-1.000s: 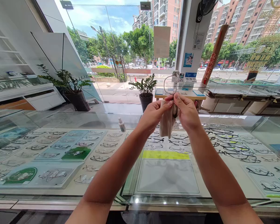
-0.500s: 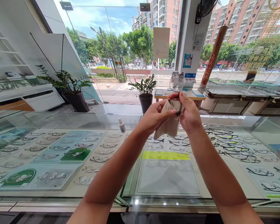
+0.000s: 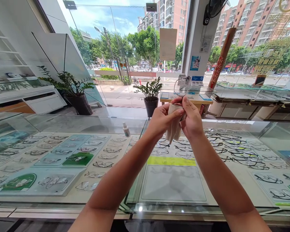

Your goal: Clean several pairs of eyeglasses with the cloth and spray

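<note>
Gripping eyeglasses (image 3: 181, 88) above the counter (image 3: 174, 185), left hand (image 3: 163, 120) pressing beige cloth (image 3: 174, 127), right hand (image 3: 192, 118) pinching them | one lens bare above the hands, other seemingly wrapped | wiping apparently under way, completion unclear

The left forearm (image 3: 124, 166) and right forearm (image 3: 221, 170) stretch forward, converging; the left hand (image 3: 161, 120) and right hand (image 3: 193, 122) meet close together, fingers curled, thumbs angled inward.
</note>
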The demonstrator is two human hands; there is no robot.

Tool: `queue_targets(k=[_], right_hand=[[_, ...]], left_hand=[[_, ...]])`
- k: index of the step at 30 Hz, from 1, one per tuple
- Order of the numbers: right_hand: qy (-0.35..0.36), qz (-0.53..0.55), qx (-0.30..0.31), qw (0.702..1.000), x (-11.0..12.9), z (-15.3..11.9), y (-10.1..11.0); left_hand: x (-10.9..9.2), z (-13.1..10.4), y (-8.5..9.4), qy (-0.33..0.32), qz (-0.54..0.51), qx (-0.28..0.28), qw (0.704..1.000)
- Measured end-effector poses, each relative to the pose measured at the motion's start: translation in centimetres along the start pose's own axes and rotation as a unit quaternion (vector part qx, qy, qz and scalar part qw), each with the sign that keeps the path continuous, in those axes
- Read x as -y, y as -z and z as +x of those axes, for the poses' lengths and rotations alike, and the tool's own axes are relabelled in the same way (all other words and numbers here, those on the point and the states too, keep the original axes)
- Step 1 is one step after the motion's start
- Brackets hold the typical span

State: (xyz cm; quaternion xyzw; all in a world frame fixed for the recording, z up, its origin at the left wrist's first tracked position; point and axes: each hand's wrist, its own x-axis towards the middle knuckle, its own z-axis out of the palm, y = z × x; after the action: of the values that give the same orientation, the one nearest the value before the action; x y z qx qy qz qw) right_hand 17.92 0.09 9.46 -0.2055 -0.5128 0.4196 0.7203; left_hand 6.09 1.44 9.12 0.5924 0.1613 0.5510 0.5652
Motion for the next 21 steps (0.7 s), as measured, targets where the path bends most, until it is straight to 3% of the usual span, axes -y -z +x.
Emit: queue_targets(k=[10, 21], right_hand=[[0.066, -0.028, 0.047, 0.996, -0.59, -0.17, 0.1], [0.084, -0.04, 0.047, 0.995, -0.45, 0.05, 0.41]], left_hand=[[-0.3, -0.23, -0.98, -0.032, -0.03, -0.049, 0.998], [-0.57, -0.5, -0.81, -0.012, -0.043, -0.02, 0.999]])
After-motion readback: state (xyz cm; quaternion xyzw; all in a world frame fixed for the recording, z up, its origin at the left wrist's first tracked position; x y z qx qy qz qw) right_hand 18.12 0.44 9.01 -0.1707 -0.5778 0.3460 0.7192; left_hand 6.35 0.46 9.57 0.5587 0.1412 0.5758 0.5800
